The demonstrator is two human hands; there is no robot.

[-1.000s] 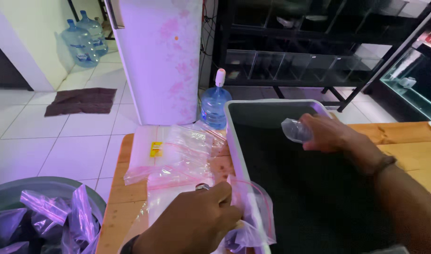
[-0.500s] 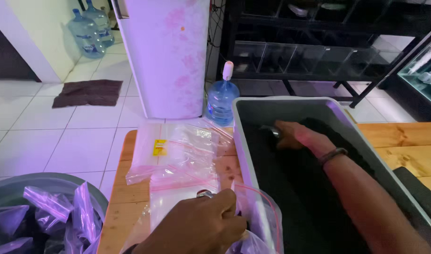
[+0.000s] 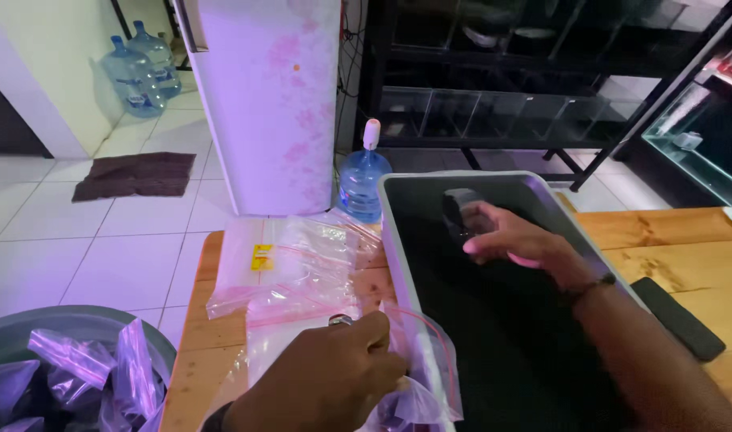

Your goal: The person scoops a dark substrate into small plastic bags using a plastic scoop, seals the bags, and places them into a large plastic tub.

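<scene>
- Pinching the rim of a clear plastic bag [image 3: 418, 364] with a red zip strip, the left hand [image 3: 326, 380] is curled shut on it at the near edge of the desk [image 3: 202, 320], right against the grey tub's wall.
- This bag stands open at the top, its thin film crumpled and glossy, with something pale and dark inside that is too blurred to tell.
- A ring shows on one finger of the left hand.
- Reaching into the grey tub [image 3: 390, 240], the right hand [image 3: 510, 240] has its fingers bent around a small clear cup-like thing [image 3: 460, 210] held over dark water; a dark band sits on that wrist.
- More flat zip bags [image 3: 302, 268] lie spread on the desk just beyond the left hand, one pack carrying a yellow tag.
- A dark flat slab [image 3: 678, 318] lies on the desk to the right of the tub.
- At lower left a round grey basin [image 3: 78, 320] holds filled, knotted bags [image 3: 102, 368].
- On the tiled floor stand a blue water jug with a pump [image 3: 364, 184], a pale cabinet [image 3: 270, 96], more jugs [image 3: 138, 68] and a brown mat [image 3: 134, 174].
</scene>
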